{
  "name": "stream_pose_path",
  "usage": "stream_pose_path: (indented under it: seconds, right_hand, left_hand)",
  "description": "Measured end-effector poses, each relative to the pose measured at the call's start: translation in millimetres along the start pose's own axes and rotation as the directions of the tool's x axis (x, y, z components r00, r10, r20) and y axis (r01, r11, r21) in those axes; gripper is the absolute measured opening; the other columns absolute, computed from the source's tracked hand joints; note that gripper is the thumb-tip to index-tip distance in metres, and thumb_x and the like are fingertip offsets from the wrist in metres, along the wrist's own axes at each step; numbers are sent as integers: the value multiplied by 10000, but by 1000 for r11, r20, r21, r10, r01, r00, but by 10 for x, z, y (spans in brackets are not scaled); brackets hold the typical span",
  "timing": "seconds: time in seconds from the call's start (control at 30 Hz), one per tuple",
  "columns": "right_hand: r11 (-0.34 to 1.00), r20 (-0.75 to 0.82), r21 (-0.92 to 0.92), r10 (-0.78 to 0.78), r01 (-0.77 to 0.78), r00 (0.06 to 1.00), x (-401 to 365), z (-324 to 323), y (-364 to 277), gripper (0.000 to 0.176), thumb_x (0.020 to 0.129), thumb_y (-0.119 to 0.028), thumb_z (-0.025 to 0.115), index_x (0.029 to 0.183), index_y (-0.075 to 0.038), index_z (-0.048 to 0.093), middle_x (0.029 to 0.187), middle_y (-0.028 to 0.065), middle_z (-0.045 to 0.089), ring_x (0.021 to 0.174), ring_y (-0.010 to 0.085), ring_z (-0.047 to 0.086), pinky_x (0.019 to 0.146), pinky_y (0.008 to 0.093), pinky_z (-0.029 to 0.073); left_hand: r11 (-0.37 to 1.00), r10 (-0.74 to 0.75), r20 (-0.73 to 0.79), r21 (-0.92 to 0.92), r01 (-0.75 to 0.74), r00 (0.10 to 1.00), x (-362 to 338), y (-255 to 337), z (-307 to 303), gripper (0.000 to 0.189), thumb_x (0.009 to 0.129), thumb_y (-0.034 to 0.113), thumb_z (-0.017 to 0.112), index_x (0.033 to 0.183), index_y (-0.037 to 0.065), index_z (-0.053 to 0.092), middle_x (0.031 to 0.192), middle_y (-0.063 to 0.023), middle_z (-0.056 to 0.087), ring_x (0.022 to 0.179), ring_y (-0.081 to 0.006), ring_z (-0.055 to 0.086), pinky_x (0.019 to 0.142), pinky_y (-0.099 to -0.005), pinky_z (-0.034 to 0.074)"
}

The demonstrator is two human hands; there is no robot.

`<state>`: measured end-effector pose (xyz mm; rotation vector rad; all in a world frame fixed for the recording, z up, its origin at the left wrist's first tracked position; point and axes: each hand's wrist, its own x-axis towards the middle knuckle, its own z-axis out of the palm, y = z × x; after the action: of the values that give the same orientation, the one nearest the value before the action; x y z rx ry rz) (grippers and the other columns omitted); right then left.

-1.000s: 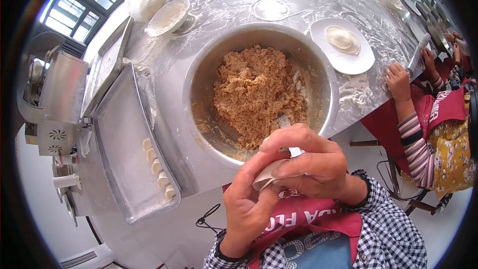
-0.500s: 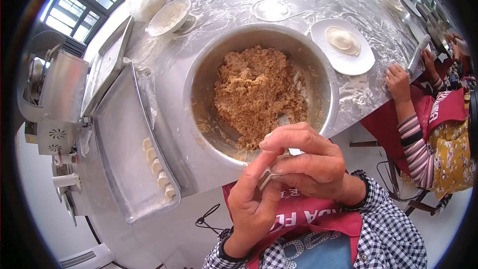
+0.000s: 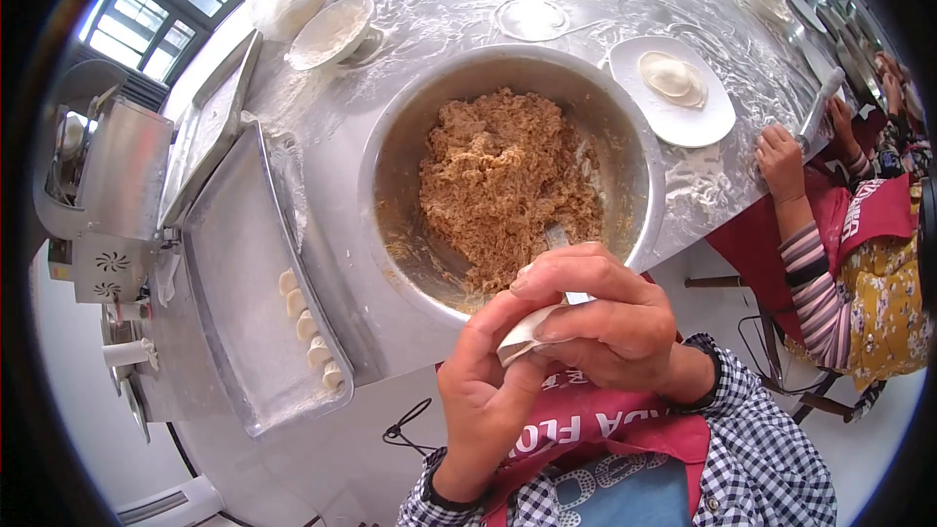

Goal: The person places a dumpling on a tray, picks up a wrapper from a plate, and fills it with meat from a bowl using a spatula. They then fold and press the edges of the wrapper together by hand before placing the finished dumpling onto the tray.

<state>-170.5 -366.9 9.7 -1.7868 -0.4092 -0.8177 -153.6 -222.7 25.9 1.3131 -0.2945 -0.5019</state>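
Note:
In front of my apron, both hands are closed around a white dough dumpling [image 3: 528, 334]. My left hand [image 3: 485, 388] cups it from the left, its thumb and index finger pinching the edge. My right hand [image 3: 617, 317] presses from the other side, fingers curled over the dough. A flat metal tool [image 3: 556, 235] shows just beyond the right fingers; whether that hand also grips it is hidden. Past my hands stands a wide metal bowl [image 3: 371, 176] with brown minced filling [image 3: 508, 181].
Left lies a metal tray [image 3: 229, 224] with several small dumplings [image 3: 305, 324] along one side. Dough wrappers [image 3: 673, 78] lie on a white plate [image 3: 698, 115] at right. A flour bowl [image 3: 334, 34] stands behind. Another person's hand [image 3: 781, 158] holds a rolling pin [image 3: 822, 107].
The dumpling has turned between my fingers, so more of its white dough shows. My left hand has shifted slightly up and left; my right hand stays nearly in place.

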Motion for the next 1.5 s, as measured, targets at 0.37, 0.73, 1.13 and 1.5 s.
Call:
stream_pose_path:
  seconds: [0.37,0.73,1.13,1.5]
  right_hand:
    - [995,51,-98,-6,11,999,14,-17,-22,167,674,-77,691,812,-33,606,1053,171,584,912,286,587,747,357,481]
    - [995,6,-80,57,-56,998,30,10,-52,132,666,-64,667,751,-15,579,1050,160,588,925,275,580,740,340,464]
    - [994,-10,105,31,-30,999,29,-45,-93,215,687,-52,709,874,-13,612,1050,175,579,895,254,588,721,317,493]
    - [891,355,-443,74,98,932,-180,-448,-91,241,640,-30,623,877,-69,608,1006,88,594,925,234,572,779,335,433]
  left_hand:
    - [993,-19,-31,-120,15,999,-46,-56,32,392,858,5,525,1232,-31,414,1194,-171,509,1090,-236,519,879,-308,460]
    - [925,179,63,330,-189,982,-56,-77,-27,468,861,1,522,1291,-36,342,1169,-196,529,1098,-218,512,912,-298,417]
    - [980,12,67,-200,1,998,-61,-88,-25,375,879,120,536,1206,-34,434,1167,-181,521,1048,-246,544,890,-345,457]
    - [772,-134,95,-614,164,986,-15,-37,-120,379,868,106,529,1214,-10,426,1155,-170,514,1085,-323,525,847,-507,494]
